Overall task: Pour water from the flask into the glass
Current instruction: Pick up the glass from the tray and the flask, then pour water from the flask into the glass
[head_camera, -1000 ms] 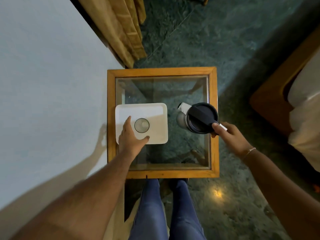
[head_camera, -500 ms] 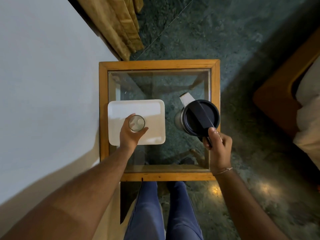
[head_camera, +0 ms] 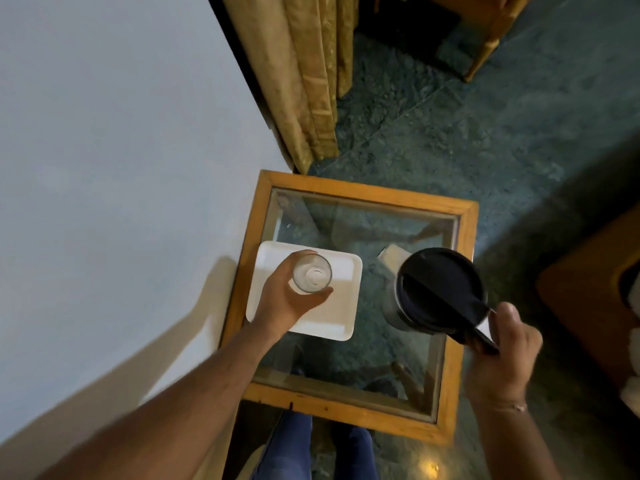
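Observation:
A clear drinking glass (head_camera: 311,278) stands upright over the white square tray (head_camera: 341,317), and my left hand (head_camera: 289,299) is wrapped around it from the near left. The flask (head_camera: 438,289), a steel jug with a black lid and a pale spout pointing to the far left, sits at the right side of the table. My right hand (head_camera: 502,351) grips its black handle from the near right. Whether the glass and the flask rest on their surfaces or are lifted, I cannot tell.
The small glass-topped table has a wooden frame (head_camera: 453,372). A pale wall (head_camera: 121,168) runs along the left, with a tan curtain (head_camera: 304,74) behind the table. Wooden furniture (head_camera: 588,306) stands to the right. My legs in jeans (head_camera: 294,448) are below the near edge.
My left hand went from resting on the tray to gripping the glass. My right hand closed on the flask's handle. The view has shifted, so the table now sits lower in the frame.

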### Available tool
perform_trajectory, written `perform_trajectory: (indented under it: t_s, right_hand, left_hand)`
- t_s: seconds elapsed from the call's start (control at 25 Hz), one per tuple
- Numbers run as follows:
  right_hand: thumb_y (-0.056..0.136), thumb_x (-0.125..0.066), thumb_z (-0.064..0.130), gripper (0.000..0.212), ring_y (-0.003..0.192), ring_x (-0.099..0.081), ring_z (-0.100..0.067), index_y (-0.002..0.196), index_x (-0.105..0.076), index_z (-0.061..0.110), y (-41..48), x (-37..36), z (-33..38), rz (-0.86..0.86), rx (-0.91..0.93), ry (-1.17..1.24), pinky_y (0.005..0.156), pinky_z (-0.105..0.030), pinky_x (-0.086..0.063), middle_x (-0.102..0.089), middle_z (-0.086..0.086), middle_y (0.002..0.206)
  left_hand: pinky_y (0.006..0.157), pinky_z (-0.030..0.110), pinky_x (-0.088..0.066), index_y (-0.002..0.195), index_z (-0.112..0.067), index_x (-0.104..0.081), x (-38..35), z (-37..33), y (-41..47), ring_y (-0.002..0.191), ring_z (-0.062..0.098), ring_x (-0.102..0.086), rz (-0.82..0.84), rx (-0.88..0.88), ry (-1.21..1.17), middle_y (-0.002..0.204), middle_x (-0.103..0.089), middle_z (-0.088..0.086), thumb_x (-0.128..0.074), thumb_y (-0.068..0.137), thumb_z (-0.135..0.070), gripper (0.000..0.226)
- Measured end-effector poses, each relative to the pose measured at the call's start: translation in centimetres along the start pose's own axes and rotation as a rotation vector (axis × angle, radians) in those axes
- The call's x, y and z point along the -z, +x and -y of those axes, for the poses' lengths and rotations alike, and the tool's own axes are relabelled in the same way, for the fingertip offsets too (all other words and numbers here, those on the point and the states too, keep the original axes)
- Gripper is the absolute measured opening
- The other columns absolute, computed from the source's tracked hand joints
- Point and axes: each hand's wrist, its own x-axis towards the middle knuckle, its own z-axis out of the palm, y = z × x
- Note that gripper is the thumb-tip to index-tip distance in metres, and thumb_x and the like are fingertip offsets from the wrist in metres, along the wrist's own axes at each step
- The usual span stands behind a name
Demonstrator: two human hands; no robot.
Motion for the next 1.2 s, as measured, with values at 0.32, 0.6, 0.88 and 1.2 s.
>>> perform_trajectory:
  t_s: [0.32, 0.6, 0.88, 1.2]
  right_hand:
    - [0.05, -0.082, 0.081, 0.071, 0.049, -0.06, -0.015, 0.075, -0.052, 0.022, -3.7, -0.9, 21.0, -0.213, -0.07, 0.226, 0.047, -0.022, -0.05, -0.049, -0.003, 0.073]
    - [0.041, -0.089, 0.073, 0.091, 0.048, -0.043, -0.024, 0.076, -0.057, -0.003, -5.9, -3.0, 38.3, -0.165, -0.059, 0.302, 0.052, -0.031, -0.036, -0.04, -0.015, 0.063]
    - [0.061, -0.082, 0.075, 0.074, 0.045, -0.025, -0.018, 0.059, -0.044, 0.011, -7.3, -3.8, 51.3, -0.044, 0.15, 0.33, 0.046, -0.033, -0.021, -0.026, -0.005, 0.055]
    - [0.069, -0.078, 0.061, 0.04, 0.045, -0.04, -0.011, 0.07, -0.074, 0.022, -9.7, -3.6, 64.7, -0.046, 0.388, 0.444, 0.042, -0.022, -0.029, -0.052, 0.002, 0.056]
  left_hand:
    - [0.102, 0.02, -0.057, 0.136, -0.054, -0.056, 9.3, -14.7, -6.9, 0.121, 0.003, -0.068, -0.144, -0.198, -0.145, 0.13, -0.067, -0.035, -0.088, 0.068, -0.074, 0.078]
    - [0.093, 0.028, -0.064, 0.129, -0.041, -0.072, 18.8, -28.3, -11.6, 0.112, 0.01, -0.074, -0.256, -0.377, -0.191, 0.119, -0.075, -0.008, -0.095, 0.056, -0.059, 0.079]
    - [0.092, 0.053, -0.066, 0.116, -0.038, -0.067, 26.2, -40.8, -14.4, 0.101, 0.021, -0.077, -0.26, -0.534, -0.378, 0.107, -0.076, -0.005, -0.106, 0.057, -0.044, 0.071]
    - [0.06, 0.016, -0.064, 0.117, -0.044, -0.065, 32.1, -50.9, -18.8, 0.094, 0.017, -0.077, -0.2, -0.747, -0.433, 0.098, -0.079, -0.012, -0.094, 0.068, -0.038, 0.057]
